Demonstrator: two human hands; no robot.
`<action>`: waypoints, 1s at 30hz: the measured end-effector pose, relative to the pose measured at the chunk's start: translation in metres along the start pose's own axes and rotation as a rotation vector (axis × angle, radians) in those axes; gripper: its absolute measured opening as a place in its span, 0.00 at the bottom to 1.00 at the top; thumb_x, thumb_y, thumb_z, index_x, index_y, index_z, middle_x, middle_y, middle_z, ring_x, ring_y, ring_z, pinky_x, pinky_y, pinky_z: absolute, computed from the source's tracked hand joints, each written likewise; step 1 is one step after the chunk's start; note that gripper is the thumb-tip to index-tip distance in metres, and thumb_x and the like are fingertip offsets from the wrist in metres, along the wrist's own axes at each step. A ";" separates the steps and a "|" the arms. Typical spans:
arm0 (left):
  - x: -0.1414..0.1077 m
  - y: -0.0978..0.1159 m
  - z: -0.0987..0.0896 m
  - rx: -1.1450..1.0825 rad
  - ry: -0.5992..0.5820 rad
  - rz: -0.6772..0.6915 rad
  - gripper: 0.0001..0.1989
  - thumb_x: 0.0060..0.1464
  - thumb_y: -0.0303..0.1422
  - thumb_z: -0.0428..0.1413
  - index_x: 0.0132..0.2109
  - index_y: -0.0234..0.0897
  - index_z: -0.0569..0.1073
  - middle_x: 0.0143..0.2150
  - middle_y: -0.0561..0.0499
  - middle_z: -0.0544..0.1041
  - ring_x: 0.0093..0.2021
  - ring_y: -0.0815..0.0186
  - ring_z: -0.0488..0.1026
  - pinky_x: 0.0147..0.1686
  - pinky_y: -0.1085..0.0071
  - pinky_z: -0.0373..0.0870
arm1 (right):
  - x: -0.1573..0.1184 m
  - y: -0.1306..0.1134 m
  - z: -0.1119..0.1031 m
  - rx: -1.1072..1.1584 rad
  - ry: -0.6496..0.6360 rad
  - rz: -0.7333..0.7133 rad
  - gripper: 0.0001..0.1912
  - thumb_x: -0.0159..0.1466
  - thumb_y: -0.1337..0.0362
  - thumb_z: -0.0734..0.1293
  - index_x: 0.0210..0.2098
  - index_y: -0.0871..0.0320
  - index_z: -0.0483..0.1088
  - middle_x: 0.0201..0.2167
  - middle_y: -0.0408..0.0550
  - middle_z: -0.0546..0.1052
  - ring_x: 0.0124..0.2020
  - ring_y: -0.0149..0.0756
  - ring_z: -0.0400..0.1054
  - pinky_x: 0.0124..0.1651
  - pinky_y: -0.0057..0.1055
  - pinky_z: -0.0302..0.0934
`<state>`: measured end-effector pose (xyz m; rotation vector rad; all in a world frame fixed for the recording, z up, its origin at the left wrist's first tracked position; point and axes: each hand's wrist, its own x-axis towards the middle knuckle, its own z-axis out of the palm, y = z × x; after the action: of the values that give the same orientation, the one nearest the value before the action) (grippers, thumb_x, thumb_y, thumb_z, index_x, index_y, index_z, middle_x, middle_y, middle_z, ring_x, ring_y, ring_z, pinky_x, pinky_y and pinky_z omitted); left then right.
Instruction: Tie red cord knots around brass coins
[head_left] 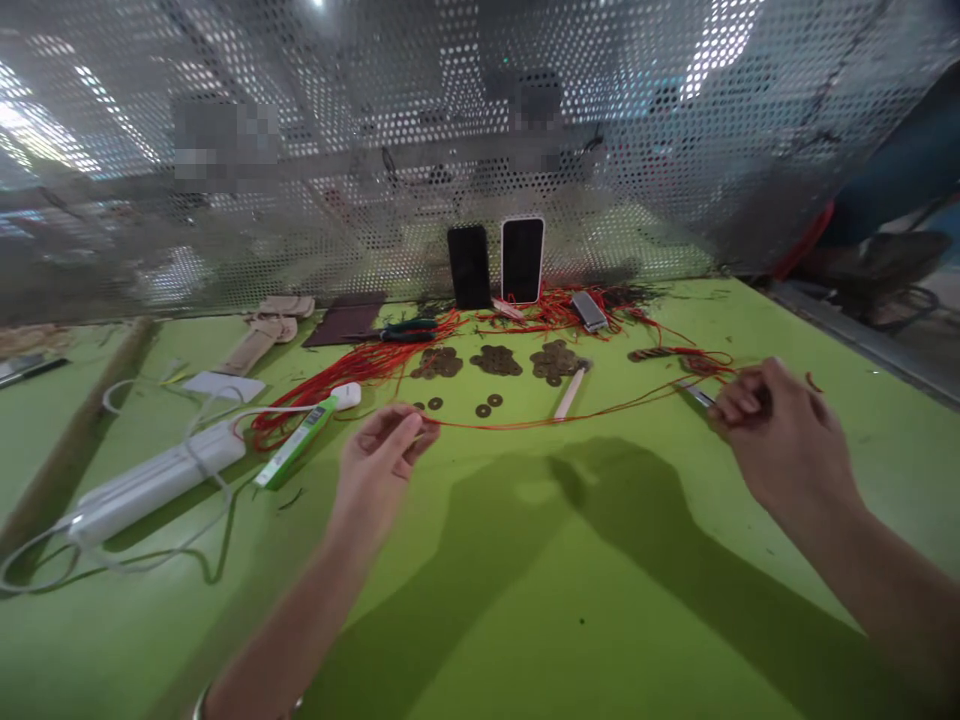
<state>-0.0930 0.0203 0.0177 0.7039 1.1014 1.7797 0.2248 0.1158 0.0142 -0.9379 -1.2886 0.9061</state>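
Stretching a thin red string [570, 418] between them, both hands hang just over the green table [525, 600]. The left hand [379, 465] has its fingers [411, 428] pinched together on one end of the string. The right hand [780, 430] is curled shut around the other end, and a small metal tool [694, 393] pokes out from it — I cannot tell if the hand grips the tool too. The string runs nearly straight from hand to hand, just above the table top.

Left of the left hand lies a green and white box [296, 443], and past that a long white power strip [150, 480] with a white cable [112, 560] looping round it.

A little farther back, a few loose coins [484, 408] with holes sit near the string. Beside them lies a small hammer [571, 387] with a pale handle. Behind those are three piles of coins [496, 360] and a big bunch of red strings [337, 375] — some spread out to the right too. Green-handled scissors [409, 328] lie on the bunch.

At the back, a black phone [469, 265] and a white-edged phone [523, 259] lean upright against a metal wall full of holes [375, 150].
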 end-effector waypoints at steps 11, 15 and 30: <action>-0.060 -0.025 0.042 0.389 -0.328 -0.249 0.04 0.45 0.30 0.62 0.32 0.36 0.76 0.30 0.50 0.78 0.32 0.69 0.75 0.34 0.75 0.71 | -0.081 -0.023 0.047 -0.451 -0.665 -0.230 0.09 0.62 0.62 0.62 0.41 0.55 0.63 0.39 0.49 0.71 0.41 0.37 0.65 0.44 0.35 0.60; -0.066 -0.026 0.049 0.434 -0.345 -0.279 0.03 0.44 0.29 0.62 0.31 0.37 0.77 0.29 0.50 0.79 0.31 0.67 0.75 0.35 0.72 0.72 | -0.096 -0.027 0.060 -0.429 -0.714 -0.087 0.07 0.62 0.64 0.63 0.40 0.56 0.65 0.36 0.47 0.75 0.37 0.34 0.69 0.40 0.32 0.64; -0.067 -0.037 0.040 0.571 -0.386 -0.245 0.05 0.47 0.33 0.60 0.33 0.39 0.75 0.33 0.53 0.78 0.35 0.68 0.74 0.40 0.70 0.72 | -0.092 -0.020 0.060 -0.388 -0.658 -0.111 0.07 0.59 0.68 0.65 0.38 0.57 0.69 0.34 0.42 0.77 0.34 0.27 0.70 0.38 0.23 0.64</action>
<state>-0.0168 -0.0169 0.0013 1.1410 1.3629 1.0594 0.1586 0.0263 0.0024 -0.8772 -2.1147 0.9298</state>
